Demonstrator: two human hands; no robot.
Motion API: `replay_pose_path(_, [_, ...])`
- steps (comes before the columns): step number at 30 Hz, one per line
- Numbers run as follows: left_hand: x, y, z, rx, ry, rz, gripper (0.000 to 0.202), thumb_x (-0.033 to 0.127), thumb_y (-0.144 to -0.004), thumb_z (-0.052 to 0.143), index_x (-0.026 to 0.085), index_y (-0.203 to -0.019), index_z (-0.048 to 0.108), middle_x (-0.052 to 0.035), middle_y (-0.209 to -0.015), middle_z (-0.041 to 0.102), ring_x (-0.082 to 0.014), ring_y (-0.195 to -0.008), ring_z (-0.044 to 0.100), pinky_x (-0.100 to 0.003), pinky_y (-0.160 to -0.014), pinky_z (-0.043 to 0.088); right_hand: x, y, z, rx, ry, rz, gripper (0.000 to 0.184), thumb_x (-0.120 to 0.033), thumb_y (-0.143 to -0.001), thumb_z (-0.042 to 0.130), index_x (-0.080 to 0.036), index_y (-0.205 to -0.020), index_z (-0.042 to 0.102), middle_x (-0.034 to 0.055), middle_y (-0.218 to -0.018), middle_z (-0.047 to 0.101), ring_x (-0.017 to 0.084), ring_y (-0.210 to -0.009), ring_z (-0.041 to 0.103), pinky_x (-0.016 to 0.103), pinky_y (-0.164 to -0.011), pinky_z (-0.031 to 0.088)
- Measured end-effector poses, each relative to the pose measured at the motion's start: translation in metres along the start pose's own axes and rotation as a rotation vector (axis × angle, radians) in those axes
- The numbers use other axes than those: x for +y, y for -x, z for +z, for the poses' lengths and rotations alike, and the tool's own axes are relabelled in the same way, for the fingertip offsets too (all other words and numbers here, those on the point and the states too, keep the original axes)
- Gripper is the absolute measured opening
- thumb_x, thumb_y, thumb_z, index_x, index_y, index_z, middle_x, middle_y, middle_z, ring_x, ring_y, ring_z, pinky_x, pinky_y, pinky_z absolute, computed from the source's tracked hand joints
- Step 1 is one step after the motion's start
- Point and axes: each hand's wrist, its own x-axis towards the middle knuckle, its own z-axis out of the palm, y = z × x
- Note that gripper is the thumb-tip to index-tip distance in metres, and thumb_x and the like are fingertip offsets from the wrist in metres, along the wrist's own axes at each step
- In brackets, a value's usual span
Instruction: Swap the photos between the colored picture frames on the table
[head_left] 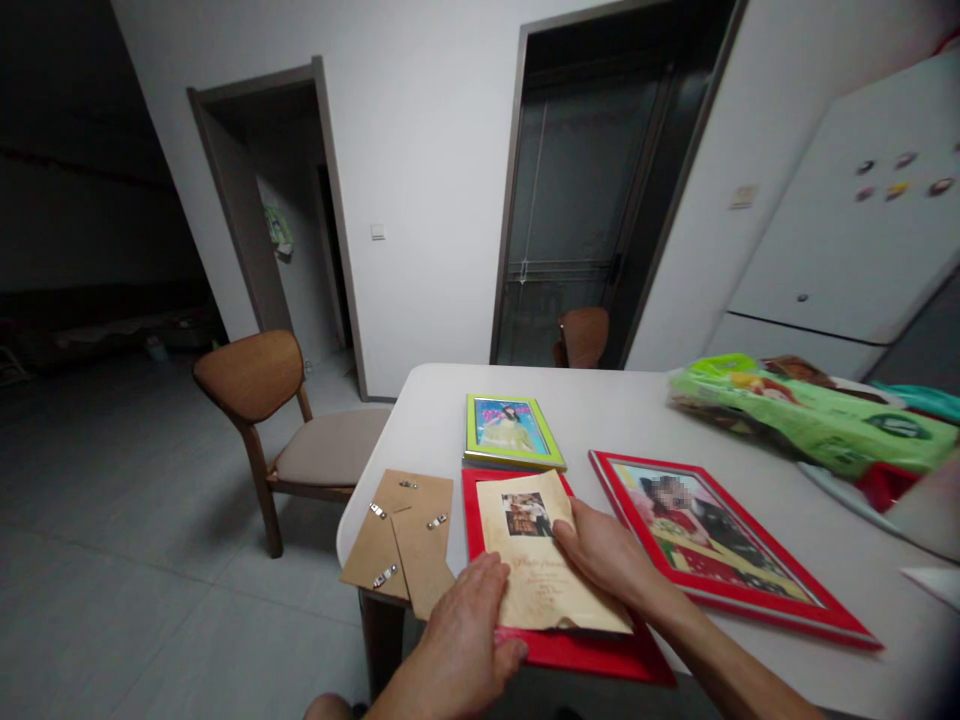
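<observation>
A cream paper insert (536,565) with a small photo printed near its top lies on a red picture frame (592,650) at the table's near edge. My left hand (469,625) rests on the insert's lower left corner, fingers curled over the paper and the frame's edge. My right hand (604,550) presses on the insert's right side, thumb on the paper. To the left lies a brown cardboard frame backing (401,540) with metal clips. A small green frame (512,430) lies behind, and a large red frame (720,545) with a photo lies to the right.
The white table (600,405) carries a green plastic package (810,415) at the right rear. A wooden chair (289,420) stands left of the table, and a second chair (583,335) sits behind it. A white fridge (847,220) is at far right. Two doorways open behind.
</observation>
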Motion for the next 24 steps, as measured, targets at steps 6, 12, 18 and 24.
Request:
replay_pose_path(6, [0.000,0.002,-0.002,-0.021,-0.058,0.020,0.061,0.023,-0.067,0.054,0.006,-0.122,0.033,-0.0136,-0.131,0.030,-0.0207,-0.120,0.026,-0.033,-0.100,0.023,0.000,0.005,0.006,0.020,0.271,0.029,0.045,-0.046,-0.074,0.031,-0.010,-0.086,0.056,0.0182,-0.085,0.060,0.028,-0.074,0.058,0.034,-0.059,0.039])
replay_pose_path(12, [0.001,0.005,0.000,-0.038,-0.103,0.073,0.052,0.030,-0.071,0.052,0.011,-0.118,0.040,-0.0115,-0.129,0.035,-0.0217,-0.121,0.024,-0.036,-0.100,0.022,-0.005,0.009,0.008,0.102,0.356,-0.015,0.050,-0.052,-0.073,0.035,-0.009,-0.090,0.054,0.0173,-0.082,0.058,0.028,-0.072,0.058,0.034,-0.057,0.039])
replay_pose_path(18, [0.000,0.014,-0.003,-0.064,-0.152,0.103,0.067,0.036,-0.063,0.061,0.014,-0.121,0.035,-0.0115,-0.132,0.027,-0.0239,-0.122,0.019,-0.042,-0.100,0.017,-0.023,0.022,0.012,0.170,0.144,-0.305,0.039,-0.037,-0.076,0.039,-0.014,-0.106,0.050,0.0138,-0.096,0.056,0.022,-0.086,0.054,0.032,-0.070,0.040])
replay_pose_path(24, [-0.056,0.036,-0.049,0.116,-0.358,-0.171,0.074,0.020,-0.056,0.065,0.014,-0.122,0.033,-0.0129,-0.133,0.024,-0.0242,-0.122,0.019,-0.042,-0.100,0.019,-0.079,0.042,0.019,0.076,-0.062,-0.452,0.033,-0.032,-0.075,0.042,-0.018,-0.102,0.055,0.0097,-0.098,0.057,0.021,-0.093,0.048,0.034,-0.082,0.034])
